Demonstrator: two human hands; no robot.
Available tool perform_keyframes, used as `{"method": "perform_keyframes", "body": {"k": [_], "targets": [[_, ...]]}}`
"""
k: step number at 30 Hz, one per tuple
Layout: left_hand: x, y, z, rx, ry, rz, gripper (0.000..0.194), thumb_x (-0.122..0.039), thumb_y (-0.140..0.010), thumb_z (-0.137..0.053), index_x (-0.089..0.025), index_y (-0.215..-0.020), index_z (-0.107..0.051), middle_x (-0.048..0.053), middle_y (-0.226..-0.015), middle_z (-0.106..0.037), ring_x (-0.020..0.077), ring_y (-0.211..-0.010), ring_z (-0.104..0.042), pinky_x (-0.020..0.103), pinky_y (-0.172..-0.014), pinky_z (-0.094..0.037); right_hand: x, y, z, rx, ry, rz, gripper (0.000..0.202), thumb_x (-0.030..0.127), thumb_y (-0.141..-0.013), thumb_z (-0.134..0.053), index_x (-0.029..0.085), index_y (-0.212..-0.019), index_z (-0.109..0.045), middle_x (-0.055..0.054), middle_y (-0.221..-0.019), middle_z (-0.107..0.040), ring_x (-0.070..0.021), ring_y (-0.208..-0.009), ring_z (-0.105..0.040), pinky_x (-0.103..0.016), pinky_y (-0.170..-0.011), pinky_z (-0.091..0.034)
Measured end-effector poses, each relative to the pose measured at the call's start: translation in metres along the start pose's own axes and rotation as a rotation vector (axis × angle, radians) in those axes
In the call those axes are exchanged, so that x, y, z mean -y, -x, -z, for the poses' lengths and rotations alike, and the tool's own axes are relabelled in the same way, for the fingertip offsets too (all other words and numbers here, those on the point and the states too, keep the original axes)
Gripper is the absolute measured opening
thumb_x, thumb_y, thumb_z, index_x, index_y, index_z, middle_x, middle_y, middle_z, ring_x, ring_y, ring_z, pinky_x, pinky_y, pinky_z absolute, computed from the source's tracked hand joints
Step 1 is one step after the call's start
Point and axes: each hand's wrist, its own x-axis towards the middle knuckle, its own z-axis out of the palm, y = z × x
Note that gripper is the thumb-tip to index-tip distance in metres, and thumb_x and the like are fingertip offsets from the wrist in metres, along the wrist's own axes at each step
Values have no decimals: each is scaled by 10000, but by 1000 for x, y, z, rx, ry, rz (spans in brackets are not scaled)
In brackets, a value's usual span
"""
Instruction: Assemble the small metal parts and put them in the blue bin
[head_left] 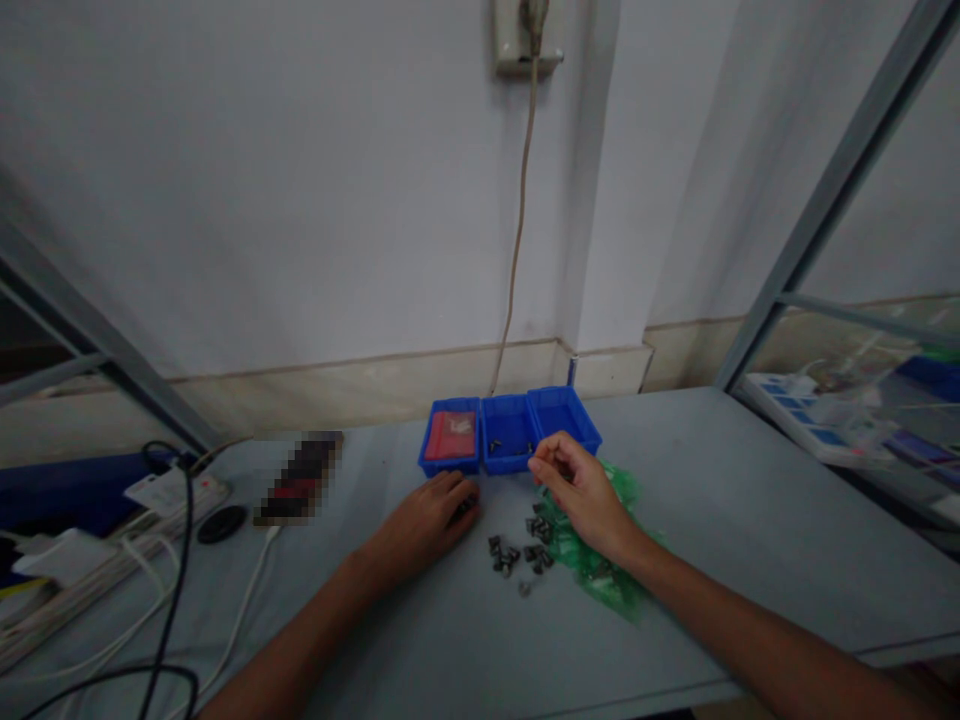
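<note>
My left hand (433, 518) rests on the table in front of the left blue bin, its fingers curled. Something small and dark shows between thumb and fingers, too unclear to name. Over the green plastic bag (626, 590) my right hand (577, 492) is raised, thumb and fingertips pinched together beside the middle bin (508, 464); what they hold, if anything, is hidden. Small dark metal parts (504, 555) lie in loose clusters between the hands. A lighter small piece (524, 589) sits nearer me. A few small parts (495, 445) are in the middle bin.
The left bin (450, 466) holds a red packet (452, 436); the right bin (562, 408) adjoins the middle one. At left are a pixelated phone-like object (300, 480) on a white cable, a black disc (223, 524) and a power strip (82, 590). Metal frame bars flank the table.
</note>
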Motion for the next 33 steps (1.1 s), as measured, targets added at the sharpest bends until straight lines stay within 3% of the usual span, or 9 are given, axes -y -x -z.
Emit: {"method": "perform_keyframes", "body": {"k": [9,17,23,33], "targets": [[6,2,8,2,-197,-6,349,-457,-1044,-642,-242,-1318,-633,73,-1139,-663,260,-991,-675,379,-868,-551,0,0,1,11,-19,-49,276,495,-990,-682,243,-918,-593,12,-769,-592,-143,-596,-469,-266,-504,-316],[9,5,17,50,-103,-89,311,-307,-1066,-625,-292,-1377,-621,45,-1281,-672,240,-1127,-690,357,-959,-553,0,0,1,12,-28,-46,282,501,-990,-683,243,-917,-595,21,-766,-582,-137,-589,-473,-263,-501,-319],[6,4,24,68,-30,-105,264,-243,-1090,-553,-283,-1314,-687,52,-1272,-685,218,-1099,-697,333,-953,-564,-1,-1,1,15,-26,-46,287,502,-987,-684,240,-910,-594,23,-755,-591,-135,-582,-467,-264,-505,-324],[5,3,18,12,23,-98,271,-261,-1113,-470,-217,-1128,-737,71,-1126,-682,191,-977,-683,303,-876,-582,1,0,1,22,-17,-62,286,518,-989,-684,251,-919,-607,14,-764,-605,-155,-597,-485,-273,-515,-330]]}}
